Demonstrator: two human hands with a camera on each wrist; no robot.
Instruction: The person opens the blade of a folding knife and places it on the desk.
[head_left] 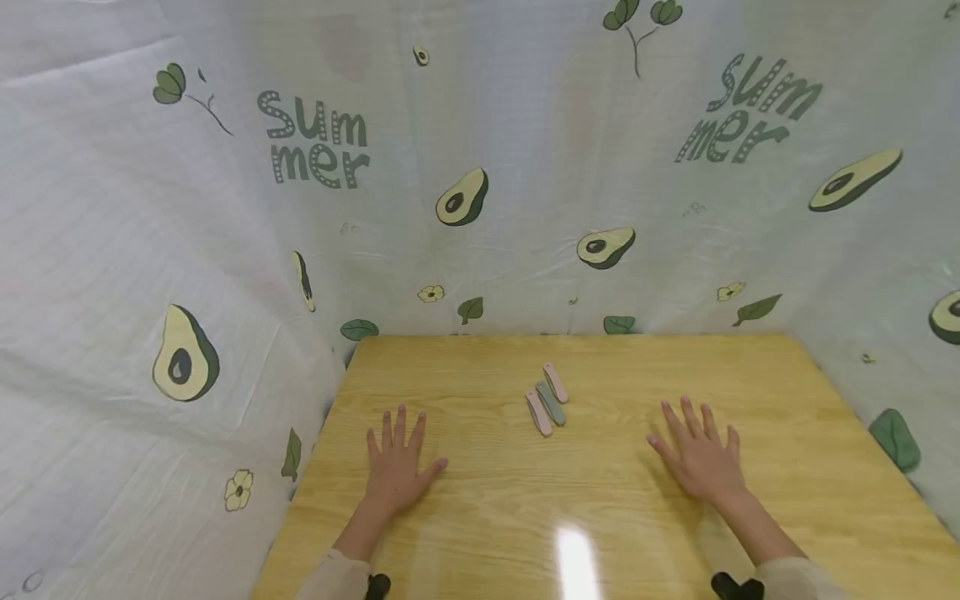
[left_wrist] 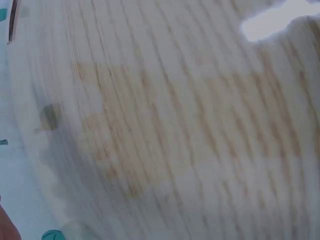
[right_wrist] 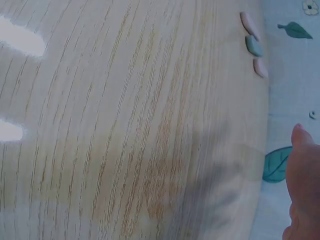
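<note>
Three slim, rounded pieces, shaped like small clippers, lie side by side at a slant near the middle of the table in the head view: a pink one [head_left: 555, 382] farthest back, a grey-green one [head_left: 551, 403], and another pink one [head_left: 538, 413] nearest. To their left, my left hand [head_left: 396, 468] is spread palm down with nothing in it. My right hand [head_left: 703, 460] is likewise spread, to their right. Whether either palm touches the wood cannot be told. The right wrist view catches part of the right hand [right_wrist: 304, 187] and the three pieces beyond.
The light wood table [head_left: 600, 500] carries a bright glare patch near its front. A pale cloth [head_left: 525, 125] printed with avocados, leaves and "summer" hangs behind it and along both sides. Dark wrist mounts show at both sleeves.
</note>
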